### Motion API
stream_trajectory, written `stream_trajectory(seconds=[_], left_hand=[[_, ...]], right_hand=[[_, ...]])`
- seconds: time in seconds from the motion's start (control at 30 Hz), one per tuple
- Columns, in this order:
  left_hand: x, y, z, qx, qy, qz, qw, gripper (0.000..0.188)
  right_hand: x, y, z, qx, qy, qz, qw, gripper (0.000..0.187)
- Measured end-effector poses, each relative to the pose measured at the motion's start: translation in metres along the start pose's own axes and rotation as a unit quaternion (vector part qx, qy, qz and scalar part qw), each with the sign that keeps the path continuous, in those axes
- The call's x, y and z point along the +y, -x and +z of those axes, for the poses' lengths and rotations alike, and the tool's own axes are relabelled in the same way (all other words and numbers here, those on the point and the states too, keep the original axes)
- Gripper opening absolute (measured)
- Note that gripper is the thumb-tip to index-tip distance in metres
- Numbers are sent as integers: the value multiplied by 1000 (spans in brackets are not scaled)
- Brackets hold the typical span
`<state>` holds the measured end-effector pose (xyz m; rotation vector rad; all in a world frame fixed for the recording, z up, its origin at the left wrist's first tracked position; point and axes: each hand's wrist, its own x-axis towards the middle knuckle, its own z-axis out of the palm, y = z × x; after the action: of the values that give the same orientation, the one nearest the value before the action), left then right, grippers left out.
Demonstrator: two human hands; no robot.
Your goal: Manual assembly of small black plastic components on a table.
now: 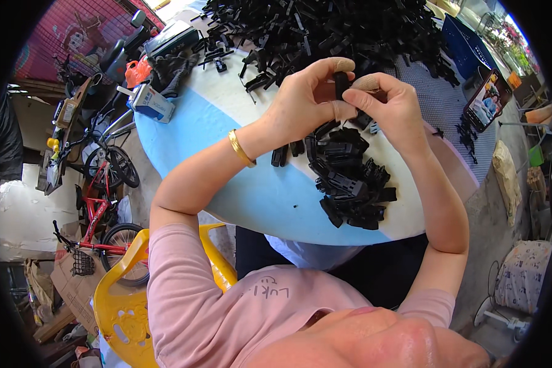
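Left to right: red bicycle [94, 216] on the floor, yellow plastic chair [118, 273] beside the seated person, white-and-blue carton [154, 103] at the rim of the table [184, 135]. Smooth pale blue and white top, curved edge. Next, left hand [300, 99], gold bracelet [241, 149] at the wrist, thumb and forefinger pinched on one black part [341, 86], tan wraps [343, 64] over the tips. Black part roughly upright between both hands, above the table; short, narrow, fine detail too small to tell. Beyond, big far heap [349, 37] of black pieces, loose, tangled, thin-edged. Nearer, small near pile [346, 184], blocky, slotted, hard plastic by the look. Probably mid-batch: one piece in hand, plenty left in the far heap; cannot tell whether the near pile counts as finished or waiting. Then right hand [398, 107], thumb and wrapped forefinger closed on the same part from its side. Last, grey mesh-textured sheet [481, 144] with black bits scattered on it, blue plastic basket [463, 46], phone [489, 101] propped up, screen lit.
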<state>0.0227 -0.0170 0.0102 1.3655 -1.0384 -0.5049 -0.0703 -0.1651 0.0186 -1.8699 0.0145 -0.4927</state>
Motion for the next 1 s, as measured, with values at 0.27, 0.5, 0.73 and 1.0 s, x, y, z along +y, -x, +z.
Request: stream_trajectory(seconds=[0.27,0.5,0.73,1.0], left_hand=[[-1,0,-4,33,84,17,996,33],[4,6,-2,37,15,40,998,30],[-2,10,5,100,-35,102,989,20],[11,6,12,115,-170,102,973,36]], right_hand=[[-1,3,2,-5,-76,-3,997,21],[-6,9,10,-37,-41,21,998,20],[-6,15,16,-14,-8,-1,1000,18],[-6,9,6,-32,-119,123,985,18]])
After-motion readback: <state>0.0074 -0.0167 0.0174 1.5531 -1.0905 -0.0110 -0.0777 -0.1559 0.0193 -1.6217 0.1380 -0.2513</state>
